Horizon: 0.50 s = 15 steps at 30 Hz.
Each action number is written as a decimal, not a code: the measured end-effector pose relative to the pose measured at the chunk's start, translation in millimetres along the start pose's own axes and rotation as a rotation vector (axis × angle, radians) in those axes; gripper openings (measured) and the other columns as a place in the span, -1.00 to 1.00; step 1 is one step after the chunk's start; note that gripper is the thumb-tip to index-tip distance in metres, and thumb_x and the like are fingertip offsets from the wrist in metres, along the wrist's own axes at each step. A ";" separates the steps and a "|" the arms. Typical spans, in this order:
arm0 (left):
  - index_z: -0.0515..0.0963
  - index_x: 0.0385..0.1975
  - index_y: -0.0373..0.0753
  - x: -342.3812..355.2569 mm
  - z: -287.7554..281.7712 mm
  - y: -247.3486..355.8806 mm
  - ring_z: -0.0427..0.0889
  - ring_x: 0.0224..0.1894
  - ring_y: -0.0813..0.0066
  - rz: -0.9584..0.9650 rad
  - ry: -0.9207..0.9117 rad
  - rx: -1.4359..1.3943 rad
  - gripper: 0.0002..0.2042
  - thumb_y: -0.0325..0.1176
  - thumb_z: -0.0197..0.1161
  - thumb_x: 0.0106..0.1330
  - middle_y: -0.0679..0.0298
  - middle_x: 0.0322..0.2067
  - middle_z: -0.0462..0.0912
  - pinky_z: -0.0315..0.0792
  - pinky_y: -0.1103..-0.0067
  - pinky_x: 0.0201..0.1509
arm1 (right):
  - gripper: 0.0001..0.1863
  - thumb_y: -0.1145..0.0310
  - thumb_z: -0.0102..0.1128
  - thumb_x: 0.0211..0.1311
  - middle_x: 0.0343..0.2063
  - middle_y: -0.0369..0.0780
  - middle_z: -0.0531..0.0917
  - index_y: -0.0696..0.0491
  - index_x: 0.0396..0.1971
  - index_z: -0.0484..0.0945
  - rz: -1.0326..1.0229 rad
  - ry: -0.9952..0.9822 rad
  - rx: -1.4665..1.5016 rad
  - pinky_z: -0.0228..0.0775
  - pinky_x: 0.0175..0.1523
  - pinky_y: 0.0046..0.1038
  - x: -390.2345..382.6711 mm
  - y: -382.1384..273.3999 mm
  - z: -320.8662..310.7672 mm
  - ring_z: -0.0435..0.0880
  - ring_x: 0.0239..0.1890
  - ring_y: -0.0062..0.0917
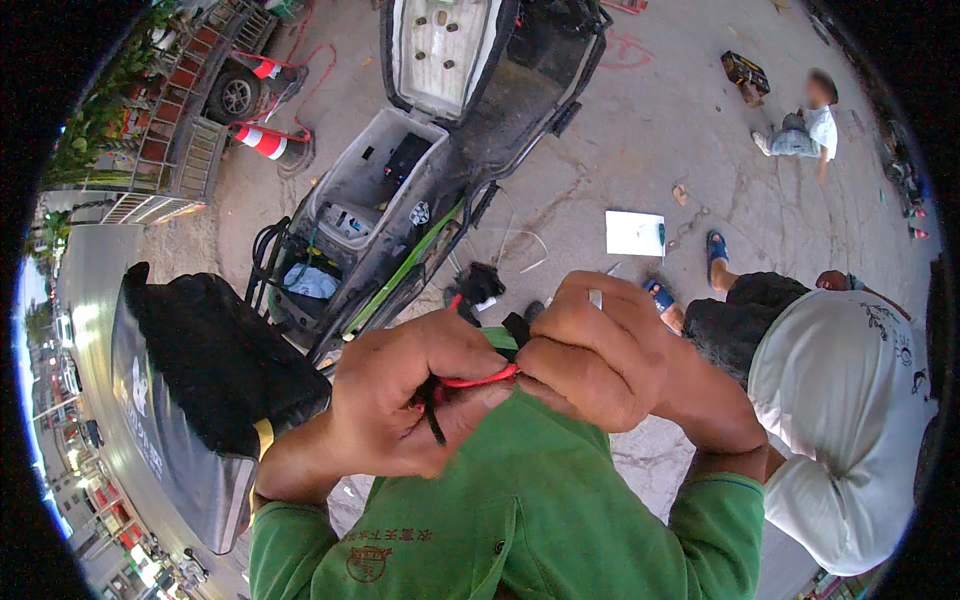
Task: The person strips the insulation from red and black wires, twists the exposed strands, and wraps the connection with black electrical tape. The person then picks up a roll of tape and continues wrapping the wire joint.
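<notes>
My left hand (405, 395) and my right hand (600, 350) are pressed together in front of my green shirt (520, 500). Both pinch a short red wire (480, 380) that runs between them. A black wire (432, 420) hangs out of my left fist, and a black connector piece (515, 327) shows just above the red wire. My right hand wears a pale ring. The wire ends are hidden inside my fingers.
An opened scooter (400, 190) with its raised seat (440, 50) and bare storage bay stands ahead on concrete. A black seat or cover (210, 360) lies at my left. A person in a white shirt (840, 410) crouches at my right; another sits far right. White paper (634, 233) on the ground.
</notes>
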<state>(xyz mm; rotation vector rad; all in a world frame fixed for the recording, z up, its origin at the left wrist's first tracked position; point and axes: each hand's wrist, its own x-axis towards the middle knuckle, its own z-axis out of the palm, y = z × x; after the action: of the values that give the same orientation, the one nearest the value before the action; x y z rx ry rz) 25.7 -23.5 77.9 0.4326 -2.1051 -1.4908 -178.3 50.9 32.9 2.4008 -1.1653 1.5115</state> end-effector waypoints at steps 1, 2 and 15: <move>0.57 -0.26 -0.34 0.4 0.8 -1.0 0.64 -0.48 0.42 0.044 0.004 0.023 -0.80 -0.61 0.41 0.14 0.13 -0.39 0.66 0.48 0.60 -0.43 | -0.71 0.39 0.33 -0.21 -0.46 -0.24 0.50 0.10 -0.38 0.56 0.046 -0.012 0.060 0.44 -0.46 -0.40 -0.7 -1.7 -0.1 0.53 -0.55 -0.48; 0.58 -0.26 -0.34 0.4 1.2 -2.8 0.65 -0.49 0.40 0.087 0.008 0.045 -0.79 -0.62 0.42 0.12 0.12 -0.39 0.66 0.49 0.59 -0.45 | -0.71 0.42 0.36 -0.17 -0.46 -0.23 0.49 0.10 -0.36 0.56 0.094 -0.024 0.119 0.42 -0.48 -0.39 -1.6 -2.9 0.0 0.53 -0.55 -0.45; 0.52 -0.38 -0.24 16.8 -19.3 -14.0 0.48 -0.57 0.61 0.837 -0.201 0.885 -0.82 -0.42 0.36 0.04 0.20 -0.41 0.60 0.15 0.69 -0.69 | -0.90 0.43 0.14 0.31 -0.49 -0.13 0.47 0.14 -0.33 0.45 0.559 -0.236 0.689 0.33 -0.43 -0.36 -5.1 -7.4 -6.9 0.51 -0.53 -0.27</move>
<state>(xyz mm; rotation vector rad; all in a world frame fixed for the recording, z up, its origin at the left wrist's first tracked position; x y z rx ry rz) 22.7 -52.3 73.6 -0.3172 -2.5345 -0.1054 -179.8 61.9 34.7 2.8953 -1.6991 2.1204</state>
